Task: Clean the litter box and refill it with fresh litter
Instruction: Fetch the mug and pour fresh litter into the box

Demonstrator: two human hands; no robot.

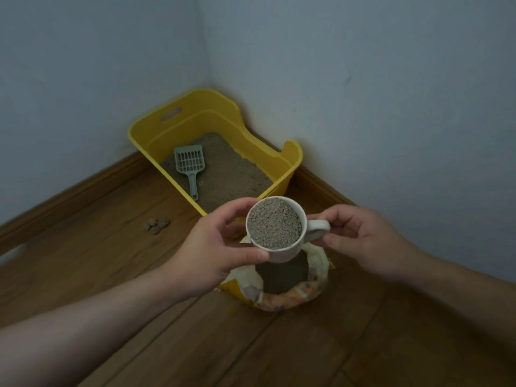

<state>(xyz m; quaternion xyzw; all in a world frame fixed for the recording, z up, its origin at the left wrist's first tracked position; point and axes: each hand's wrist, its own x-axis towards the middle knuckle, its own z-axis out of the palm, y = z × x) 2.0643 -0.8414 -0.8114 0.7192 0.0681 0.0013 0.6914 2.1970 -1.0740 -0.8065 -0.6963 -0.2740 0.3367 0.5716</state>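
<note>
A white cup [279,256] is full to the top with gray litter [275,226]. It is up in the air, just in front of the yellow litter box [212,107], on the near side. The left hand [220,247] wraps around the round side of the cup, with the thumb low on the near side and the fingers curled over the far edge. The right hand [363,238] pinches the cup's handle [318,229] between the thumb and bent fingers. So both hands hold the cup. Under the cup, also in front of the litter box, an open litter bag [284,300] sits on the wood floor [111,261], with dark litter showing in its mouth. The litter box sits in the corner where two pale walls [363,79] meet. It has a layer of sandy litter [231,174] in the bottom. A gray-blue scoop [190,163] lies flat on that litter, by the box's left side, with its handle pointing to the near side. On the floor to the left of the litter box lies a small pile of gray clumps [156,225], apart from the box.
</note>
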